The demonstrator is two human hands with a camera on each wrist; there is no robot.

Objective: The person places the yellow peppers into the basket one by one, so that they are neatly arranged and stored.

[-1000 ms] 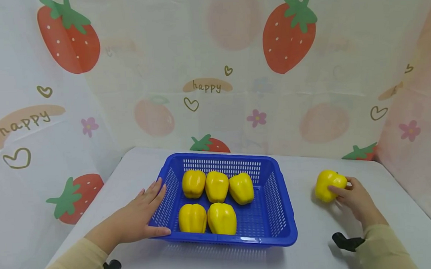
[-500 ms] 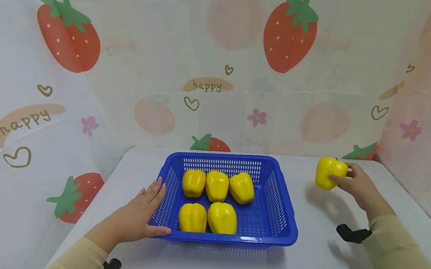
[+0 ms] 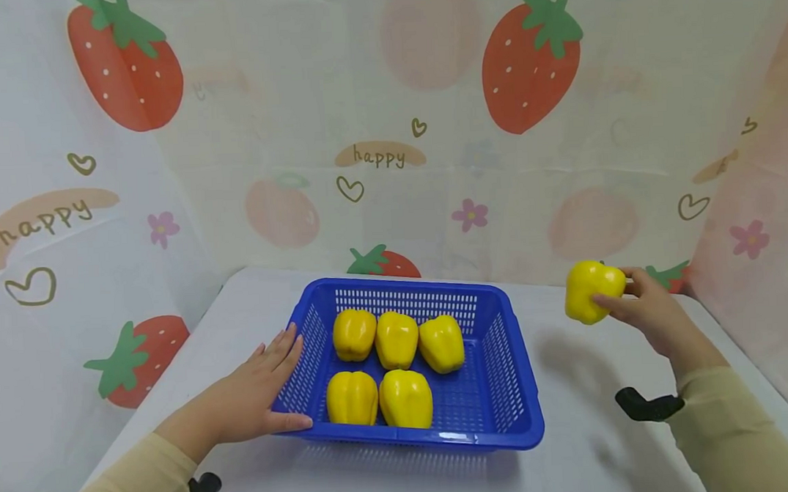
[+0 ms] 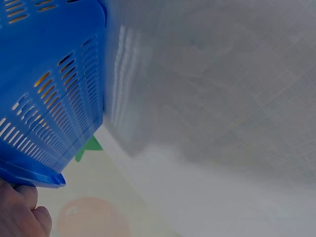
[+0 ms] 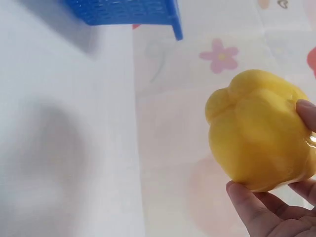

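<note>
My right hand [image 3: 658,319] holds a yellow bell pepper [image 3: 590,292] above the table, right of the basket. In the right wrist view the thumb and fingertips pinch that bell pepper [image 5: 259,131] from opposite sides. My left hand [image 3: 258,395] lies with outstretched fingers on the left rim of a blue plastic basket [image 3: 508,439], its thumb at the front corner. Several more yellow bell peppers [image 3: 398,341] sit inside, in a back row and a front row. Part of the left hand [image 4: 22,212] shows at the rim of the basket [image 4: 54,108] in the left wrist view.
The basket stands on a white-covered table [image 3: 561,444]. Behind and at both sides hangs a fabric backdrop [image 3: 393,224] printed with strawberries, hearts and flowers. Black camera mounts [image 3: 648,405] jut from both wrists.
My right hand has lifted the bell pepper off the table, first straight up, then higher and slightly left. The left hand and basket have stayed in place.
</note>
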